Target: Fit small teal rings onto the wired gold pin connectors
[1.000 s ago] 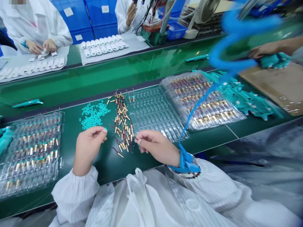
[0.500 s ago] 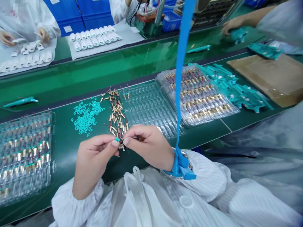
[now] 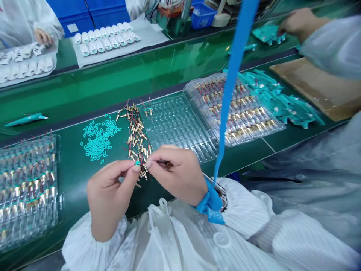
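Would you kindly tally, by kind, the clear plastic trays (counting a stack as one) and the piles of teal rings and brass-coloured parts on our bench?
Clear plastic trays (left, middle, right): 3
Piles of teal rings: 1
Piles of brass-coloured parts: 1
Total: 5

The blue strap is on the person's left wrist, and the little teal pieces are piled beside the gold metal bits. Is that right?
Not quite: the head view shows the blue strap on the wrist of the right hand. The little teal pieces are piled beside the gold metal bits.
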`<state>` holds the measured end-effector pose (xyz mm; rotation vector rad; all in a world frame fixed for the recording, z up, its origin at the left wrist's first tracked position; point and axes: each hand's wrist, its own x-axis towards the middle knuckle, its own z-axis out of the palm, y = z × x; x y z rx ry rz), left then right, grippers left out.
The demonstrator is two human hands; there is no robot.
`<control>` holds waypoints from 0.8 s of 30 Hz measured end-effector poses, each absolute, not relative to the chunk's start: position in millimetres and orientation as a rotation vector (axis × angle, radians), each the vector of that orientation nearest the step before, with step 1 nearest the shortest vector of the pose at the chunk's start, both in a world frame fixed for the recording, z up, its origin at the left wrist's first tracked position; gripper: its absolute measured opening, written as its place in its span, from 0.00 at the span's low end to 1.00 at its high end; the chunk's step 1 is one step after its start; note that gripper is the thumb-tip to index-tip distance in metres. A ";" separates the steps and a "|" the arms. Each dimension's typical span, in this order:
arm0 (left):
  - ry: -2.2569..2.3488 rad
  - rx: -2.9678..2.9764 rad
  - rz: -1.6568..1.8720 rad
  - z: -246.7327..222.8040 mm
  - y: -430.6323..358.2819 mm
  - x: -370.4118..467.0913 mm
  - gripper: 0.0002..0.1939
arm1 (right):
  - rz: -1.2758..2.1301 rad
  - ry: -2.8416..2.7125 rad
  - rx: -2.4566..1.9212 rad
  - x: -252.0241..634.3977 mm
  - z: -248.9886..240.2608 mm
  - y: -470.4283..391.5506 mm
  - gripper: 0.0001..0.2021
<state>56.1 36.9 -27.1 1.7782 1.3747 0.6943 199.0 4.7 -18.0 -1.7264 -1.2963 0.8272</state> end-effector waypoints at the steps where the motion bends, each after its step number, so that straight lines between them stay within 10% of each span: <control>1: 1.383 1.832 0.709 -27.5 36.4 56.4 0.04 | 0.815 -1.303 -1.718 199.0 -18.4 4.7 0.08; 24: 1.318 2.200 0.867 -31.7 37.9 61.2 0.04 | 0.940 -1.258 -1.756 199.2 -23.3 12.7 0.09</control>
